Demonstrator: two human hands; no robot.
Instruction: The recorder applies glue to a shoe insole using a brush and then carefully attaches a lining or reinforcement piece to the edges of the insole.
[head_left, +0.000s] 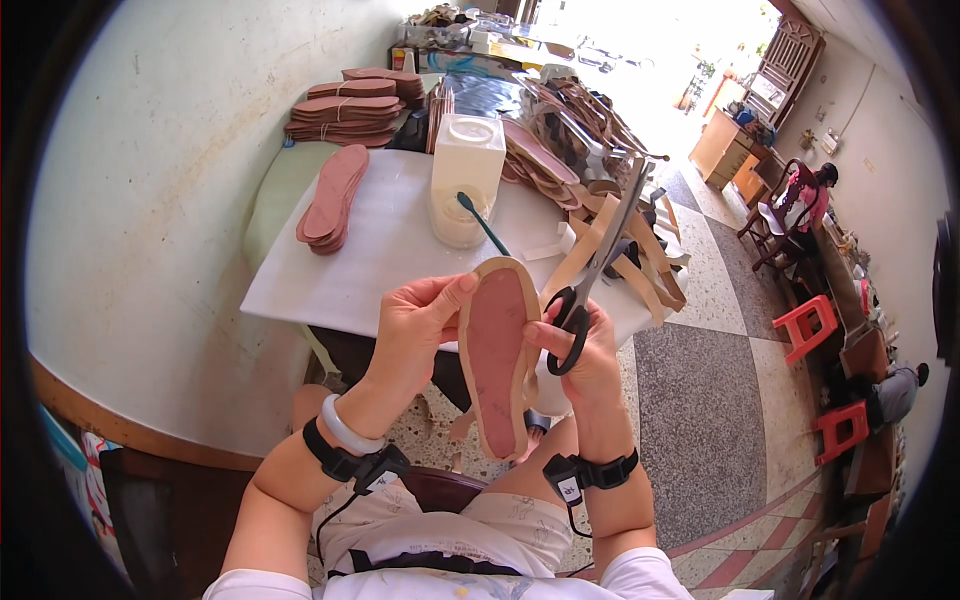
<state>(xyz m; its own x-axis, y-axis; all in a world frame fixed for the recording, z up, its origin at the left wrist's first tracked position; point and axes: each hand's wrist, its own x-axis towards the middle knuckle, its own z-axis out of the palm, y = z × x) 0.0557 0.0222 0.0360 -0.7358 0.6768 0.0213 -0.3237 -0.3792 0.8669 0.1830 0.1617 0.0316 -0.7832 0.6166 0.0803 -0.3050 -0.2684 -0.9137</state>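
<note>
Upright in front of me is a shoe insole (497, 350), reddish-pink in the middle with a beige band round its edge. My left hand (412, 325) pinches its upper left edge between thumb and fingers. On the opposite edge the thumb of my right hand (592, 365) presses against it. That same hand also has long metal scissors (617, 222) with black handles, their blades pointing up and away from the insole. Behind the insole, a teal-handled brush (488, 228) leans out of a translucent plastic container (468, 165).
On the white tabletop (385, 225) lies a small pile of pink insoles (335, 197). Bundled insoles (345, 108) are stacked at the back left. Beige strips (645, 282) hang over the right edge. Red stools (805, 327) and two people are farther right.
</note>
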